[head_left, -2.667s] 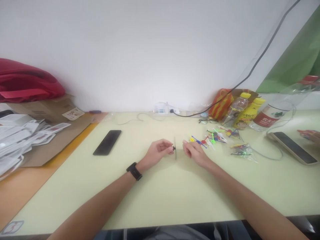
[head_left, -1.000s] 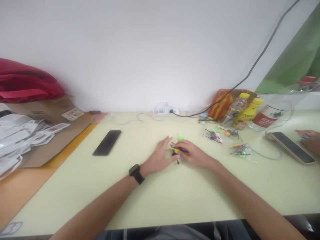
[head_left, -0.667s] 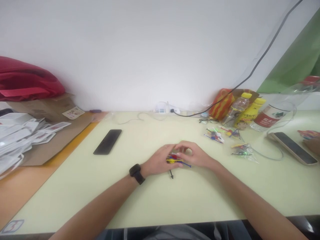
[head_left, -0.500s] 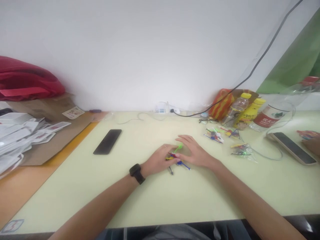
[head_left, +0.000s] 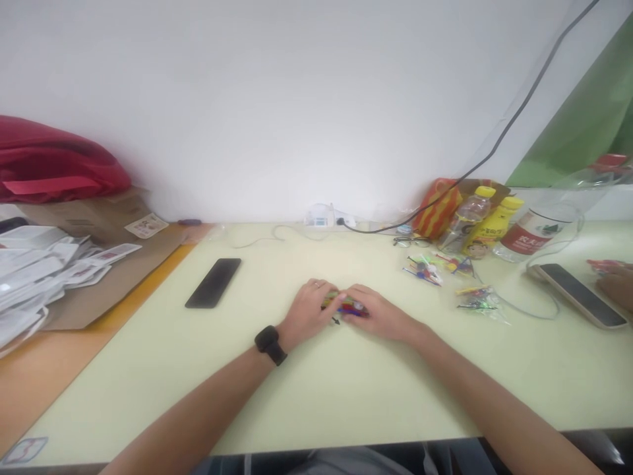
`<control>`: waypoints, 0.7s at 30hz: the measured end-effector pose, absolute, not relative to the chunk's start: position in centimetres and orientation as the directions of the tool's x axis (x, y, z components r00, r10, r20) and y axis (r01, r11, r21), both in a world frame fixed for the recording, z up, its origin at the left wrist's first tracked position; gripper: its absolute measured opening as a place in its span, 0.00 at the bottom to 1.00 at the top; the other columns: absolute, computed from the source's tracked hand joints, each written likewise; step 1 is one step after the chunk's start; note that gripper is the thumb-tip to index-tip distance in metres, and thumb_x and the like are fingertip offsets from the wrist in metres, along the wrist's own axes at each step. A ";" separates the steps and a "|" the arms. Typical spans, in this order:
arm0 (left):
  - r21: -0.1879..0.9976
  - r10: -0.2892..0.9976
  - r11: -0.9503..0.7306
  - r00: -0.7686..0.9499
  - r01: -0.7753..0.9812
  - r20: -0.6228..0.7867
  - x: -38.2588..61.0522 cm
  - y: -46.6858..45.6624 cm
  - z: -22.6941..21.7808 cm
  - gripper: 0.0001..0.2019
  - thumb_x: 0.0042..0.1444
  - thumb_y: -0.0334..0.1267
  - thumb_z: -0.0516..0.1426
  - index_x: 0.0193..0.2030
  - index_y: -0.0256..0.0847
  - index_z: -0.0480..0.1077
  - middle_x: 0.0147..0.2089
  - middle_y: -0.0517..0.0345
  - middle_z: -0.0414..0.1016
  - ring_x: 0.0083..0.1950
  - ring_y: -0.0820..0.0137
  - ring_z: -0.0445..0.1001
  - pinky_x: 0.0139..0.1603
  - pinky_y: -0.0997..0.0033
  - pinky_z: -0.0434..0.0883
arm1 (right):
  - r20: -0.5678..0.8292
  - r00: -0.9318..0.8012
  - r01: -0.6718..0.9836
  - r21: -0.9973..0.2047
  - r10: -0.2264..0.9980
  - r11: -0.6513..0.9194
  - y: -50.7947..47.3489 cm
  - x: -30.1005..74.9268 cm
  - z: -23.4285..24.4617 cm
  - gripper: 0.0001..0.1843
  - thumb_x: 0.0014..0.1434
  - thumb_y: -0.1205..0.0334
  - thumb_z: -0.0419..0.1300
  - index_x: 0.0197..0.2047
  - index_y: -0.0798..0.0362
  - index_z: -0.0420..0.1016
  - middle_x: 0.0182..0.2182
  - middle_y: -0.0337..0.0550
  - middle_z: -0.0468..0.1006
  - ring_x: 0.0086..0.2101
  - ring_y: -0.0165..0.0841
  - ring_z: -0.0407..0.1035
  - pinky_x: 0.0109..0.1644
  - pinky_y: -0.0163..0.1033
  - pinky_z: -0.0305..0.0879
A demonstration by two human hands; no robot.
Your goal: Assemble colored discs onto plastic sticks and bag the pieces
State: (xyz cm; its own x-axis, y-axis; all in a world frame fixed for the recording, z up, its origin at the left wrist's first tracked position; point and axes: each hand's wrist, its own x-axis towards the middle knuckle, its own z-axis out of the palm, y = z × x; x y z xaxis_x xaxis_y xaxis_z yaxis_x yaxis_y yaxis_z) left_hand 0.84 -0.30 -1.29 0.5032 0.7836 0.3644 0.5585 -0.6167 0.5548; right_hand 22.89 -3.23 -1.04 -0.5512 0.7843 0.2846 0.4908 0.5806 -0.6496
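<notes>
Over the pale table my left hand (head_left: 307, 311) and my right hand (head_left: 380, 315) meet, fingers curled around a bunch of small coloured plastic sticks (head_left: 354, 307). Red, blue and green-yellow parts show between the fingers; the rest of the bunch is covered. My left thumb reaches across toward the right fingertips. A dark stick with an arrow-shaped tip (head_left: 336, 321) pokes out below my left hand. To the right lie clear bags of similar sticks, one (head_left: 424, 269) near the bottles and another (head_left: 477, 301) closer to me.
A black phone (head_left: 213, 282) lies left of my hands. At right are eyeglasses (head_left: 411, 241), a yellow bottle (head_left: 489, 231), a large red-labelled bottle (head_left: 529, 234), a phone in a beige case (head_left: 581, 293) and another person's hand (head_left: 616, 285). White packets (head_left: 44, 270) are piled at far left.
My hands have closed in around the sticks, with the right fingers curling down from their spread position. The green stick that stuck up and the blue one pointing right are now gathered in.
</notes>
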 end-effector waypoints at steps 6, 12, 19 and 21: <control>0.622 0.725 -0.639 0.624 0.452 0.291 1.0 -1.1 -0.4 0.20 0.63 0.54 0.61 0.57 0.48 0.73 0.53 0.53 0.79 0.56 0.56 0.73 0.56 0.57 0.69 | 0.285 -0.483 0.481 -0.704 0.828 0.523 -2.4 23.3 -1.8 0.18 0.63 0.57 0.65 0.56 0.46 0.75 0.47 0.46 0.79 0.46 0.41 0.74 0.52 0.45 0.70; 0.593 0.747 -0.621 0.617 0.513 0.249 0.8 -0.4 -0.8 0.16 0.61 0.56 0.61 0.45 0.48 0.77 0.42 0.57 0.81 0.47 0.59 0.76 0.44 0.62 0.70 | 0.347 -0.432 0.469 -0.702 0.832 0.536 -2.6 22.9 -1.5 0.07 0.66 0.55 0.61 0.41 0.48 0.77 0.37 0.43 0.79 0.37 0.37 0.73 0.42 0.42 0.69; 0.576 0.709 -0.671 0.633 0.468 0.312 0.9 -0.7 -0.4 0.16 0.64 0.55 0.59 0.45 0.47 0.77 0.44 0.54 0.79 0.48 0.58 0.74 0.51 0.59 0.70 | 0.318 -0.475 0.494 -0.675 0.821 0.548 -2.6 22.7 -1.7 0.09 0.69 0.55 0.57 0.42 0.48 0.76 0.38 0.44 0.80 0.39 0.38 0.73 0.45 0.44 0.68; 0.563 0.671 -0.702 0.669 0.436 0.318 1.0 -1.0 -0.2 0.19 0.61 0.56 0.62 0.51 0.47 0.75 0.47 0.53 0.79 0.51 0.56 0.74 0.56 0.56 0.70 | 0.333 -0.460 0.507 -0.663 0.823 0.551 -2.5 22.8 -1.8 0.09 0.69 0.56 0.56 0.42 0.48 0.76 0.38 0.44 0.80 0.40 0.38 0.72 0.46 0.44 0.68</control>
State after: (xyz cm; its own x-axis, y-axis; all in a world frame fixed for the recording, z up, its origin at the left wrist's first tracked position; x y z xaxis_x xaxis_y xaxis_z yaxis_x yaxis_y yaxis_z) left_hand 0.98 -1.00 -0.21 0.6694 0.6712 0.3185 0.4357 -0.7019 0.5635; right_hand 22.84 -2.49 -1.76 -0.4597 0.8234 0.3326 0.5069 0.5508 -0.6631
